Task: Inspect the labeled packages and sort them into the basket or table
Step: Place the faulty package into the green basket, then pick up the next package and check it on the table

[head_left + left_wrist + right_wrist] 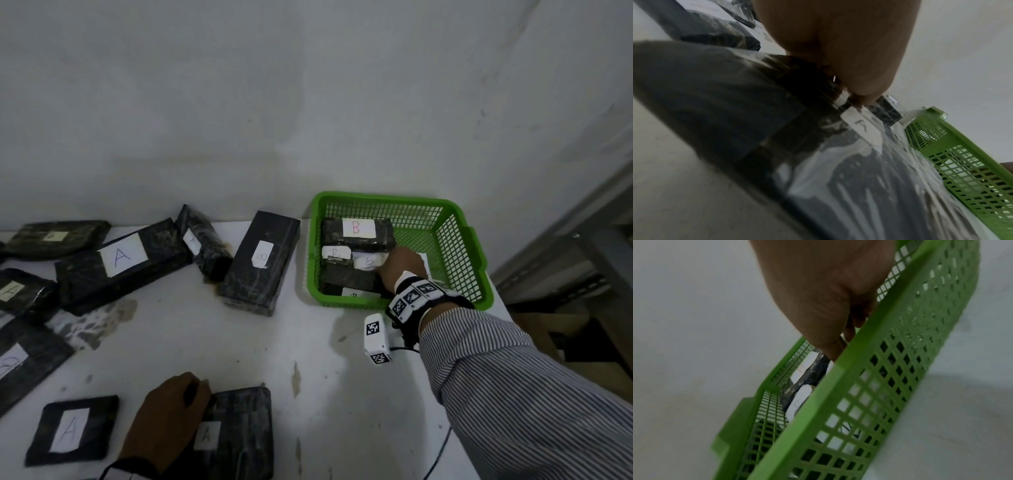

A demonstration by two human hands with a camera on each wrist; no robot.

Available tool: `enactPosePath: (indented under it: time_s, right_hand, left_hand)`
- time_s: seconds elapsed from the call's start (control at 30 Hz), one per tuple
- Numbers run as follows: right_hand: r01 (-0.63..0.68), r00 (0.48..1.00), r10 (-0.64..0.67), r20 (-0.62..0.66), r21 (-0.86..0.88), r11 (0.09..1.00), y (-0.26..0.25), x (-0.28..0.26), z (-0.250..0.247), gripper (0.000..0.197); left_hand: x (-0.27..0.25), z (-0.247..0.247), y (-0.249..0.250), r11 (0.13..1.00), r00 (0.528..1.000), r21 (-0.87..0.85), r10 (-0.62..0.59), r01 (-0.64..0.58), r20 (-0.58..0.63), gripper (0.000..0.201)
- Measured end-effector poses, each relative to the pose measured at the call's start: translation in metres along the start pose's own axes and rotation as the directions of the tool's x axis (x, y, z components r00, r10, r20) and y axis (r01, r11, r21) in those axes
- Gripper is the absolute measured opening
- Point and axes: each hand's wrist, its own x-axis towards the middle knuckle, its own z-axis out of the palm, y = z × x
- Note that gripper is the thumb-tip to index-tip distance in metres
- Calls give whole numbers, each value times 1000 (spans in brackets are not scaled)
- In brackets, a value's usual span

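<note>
A green mesh basket [470,246] stands at the table's right and holds several black wrapped packages with white B labels, one with a red B [358,233]. My right hand [400,269] reaches down inside it, fingers curled on a B package [367,262] in the middle. In the right wrist view the hand [818,288] dips behind the basket wall [879,386], fingertips hidden. Near the front edge my left hand [171,411] grips the upper left corner of a flat black A package [245,421]. In the left wrist view its fingertips [857,95] touch that package [818,162] by the label.
Black packages lie across the table's left: a tall B box [260,263], a long A package [120,260], a small wrapped one [205,246], a flat A package [73,430] and several at the left edge. A grey metal frame [582,233] stands beyond the right edge.
</note>
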Motion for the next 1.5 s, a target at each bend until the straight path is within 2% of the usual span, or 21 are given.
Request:
enactPosePath:
  time_s: [0.13,0.2,0.3,0.37,0.47,0.67,0.8,0.87,0.97,1.07,1.17,1.23,1.3,1.4,1.5]
  right_hand:
    - [75,997,-75,-10,-52,996,-10,-10,-11,23]
    - [172,984,-170,-56,30,985,-20,-18,-17,22]
    - [337,941,-326,-87,202,920,-35,-39,-21,22]
    - [381,923,-374,-88,328,864,-46,-57,-23,22]
    - [439,890,-451,-73,408,800,-69,-92,-19,24]
    - [554,761,-623,179,320,769,-113,-167,14,29]
    - [592,676,-665,317,303,747,-151,-212,52,26]
    - [634,597,-689,410,285,719,-174,-236,75,21]
    - [703,497,-689,528,221,676,-210,-268,110,21]
    - [739,450,-638,625,140,659,-246,-292,137,36]
    - [721,449,-566,691,94,686,-275,-307,155,55]
    - [678,475,-514,714,75,731,-287,-313,165,69]
    - [627,528,-481,700,61,776,-292,-316,174,77]
    - [538,572,-459,679,112,836,-293,-318,178,69]
    - [399,635,-449,629,230,888,-290,-315,172,41]
  left_hand:
    - [-2,-1,2,999,999,-12,-37,37,26,39]
    - [-2,-1,3,1000,1000,-18,-21,22,16,39]
    - [-4,0,2,1000,999,-13,26,-26,-19,40]
    - [-5,-1,-3,997,996,-43,58,-61,-67,37]
    - [-12,-9,-17,992,991,-104,63,-76,-122,30]
    - [-44,-35,-64,972,963,-226,-4,-59,-270,19]
    - [-62,-60,-122,987,938,-157,-33,-23,-344,18]
    - [-65,-71,-151,995,937,-101,-43,9,-346,24]
    - [-57,-81,-190,999,947,-47,9,-25,-322,27]
    - [-42,-91,-209,995,980,-104,-14,-7,-200,56]
    - [-21,-104,-212,976,999,-217,-40,31,-36,77]
    - [-9,-112,-209,969,998,-246,-21,33,53,74]
    - [-1,-117,-211,959,996,-282,8,17,90,62]
    - [4,-121,-216,919,994,-392,7,36,109,51]
    - [6,-128,-215,831,995,-552,-20,72,100,38]
